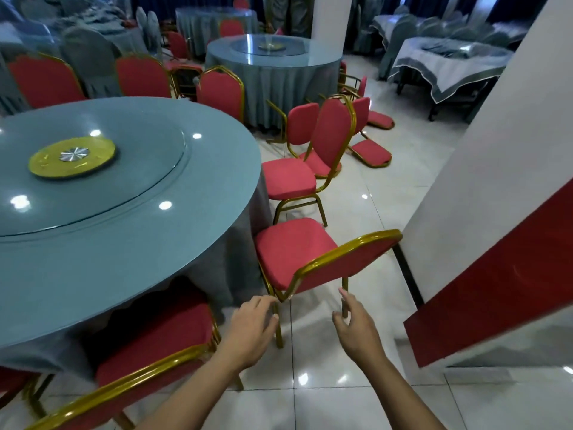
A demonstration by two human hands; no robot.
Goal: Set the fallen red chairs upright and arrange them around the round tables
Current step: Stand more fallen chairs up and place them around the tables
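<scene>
A: The nearest red chair [297, 256] is standing upright beside the round table [130, 231], seat facing in.

B: And the hands?

A: Left hand [252, 330] and right hand [356, 321] are hovering apart, fingers loose, gripping nothing (just below its backrest).

B: Next?

A: Probably fetching the 2 fallen chairs [370, 152] lying beyond.

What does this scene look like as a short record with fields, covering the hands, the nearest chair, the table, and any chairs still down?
left hand: left hand open, fingertips at the back frame of the nearest chair
right hand: right hand open, beside that chair's rear leg, holding nothing
nearest chair: upright, seat toward the round table
table top: glass turntable with a yellow disc
still down: fallen chairs on the floor past the table
</scene>
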